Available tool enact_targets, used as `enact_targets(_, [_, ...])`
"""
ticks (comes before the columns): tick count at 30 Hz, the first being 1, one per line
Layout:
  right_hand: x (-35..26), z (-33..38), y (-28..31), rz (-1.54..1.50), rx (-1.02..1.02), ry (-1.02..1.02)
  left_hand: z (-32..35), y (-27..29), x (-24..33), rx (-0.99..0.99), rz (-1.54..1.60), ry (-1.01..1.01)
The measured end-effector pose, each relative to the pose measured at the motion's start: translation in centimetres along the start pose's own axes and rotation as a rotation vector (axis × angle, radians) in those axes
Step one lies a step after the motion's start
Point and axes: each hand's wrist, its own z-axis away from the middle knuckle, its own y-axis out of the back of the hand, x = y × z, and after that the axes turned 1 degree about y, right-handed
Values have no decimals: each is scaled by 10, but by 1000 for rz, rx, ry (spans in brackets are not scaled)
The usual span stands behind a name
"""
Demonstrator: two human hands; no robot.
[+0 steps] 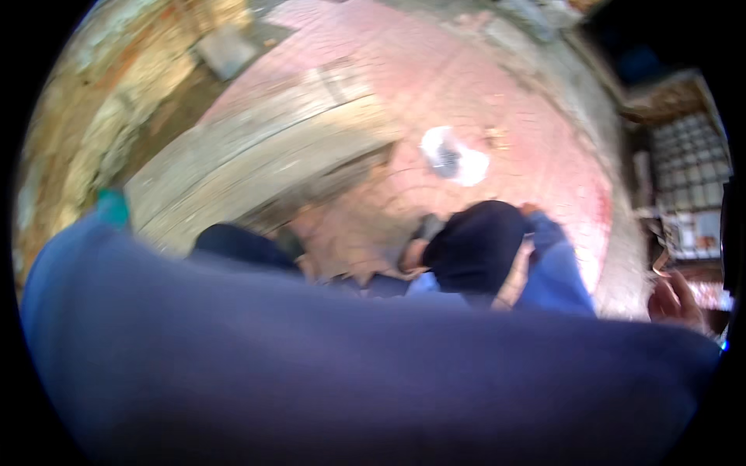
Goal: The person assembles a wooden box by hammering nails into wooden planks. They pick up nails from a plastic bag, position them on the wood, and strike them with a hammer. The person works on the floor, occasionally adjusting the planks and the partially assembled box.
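A blurred blue sleeve (350,365) crosses the whole lower view from left to right and hides much of my lap. Past its right end, my left hand (676,301) shows in part, raised with its fingers apart and nothing visible in them. My right hand (531,208) lies beside my dark-trousered right knee (478,241), its lighter blue sleeve behind it. Its fingers are too small and blurred to read. Ahead of that knee, a clear plastic bag (468,167) with something dark grey inside lies on the pinkish paving (536,147).
Weathered wooden planks (256,144) lie on the left, beside a rough, yellowish wall (116,101). A grey slab (225,51) is at the far left. A concrete edge (571,109) bounds the paving on the right, with a white grid rack (688,167) beyond. Something green (113,208) shows behind the sleeve.
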Motion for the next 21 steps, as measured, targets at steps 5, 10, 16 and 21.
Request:
enact_targets(5, [-70, -2, -41, -152, 134, 33, 7, -11, -16, -18, 56, 20])
enact_targets(10, [-97, 10, -79, -255, 246, -5, 3, -10, -17, -22, 67, 31])
enact_targets(16, [-70, 33, -148, -321, 322, -71, 6, 10, -21, -17, 37, 53])
enact_targets(21, [-60, 41, -250, -247, 257, -74, 39, -1, 2, 2, 114, 38])
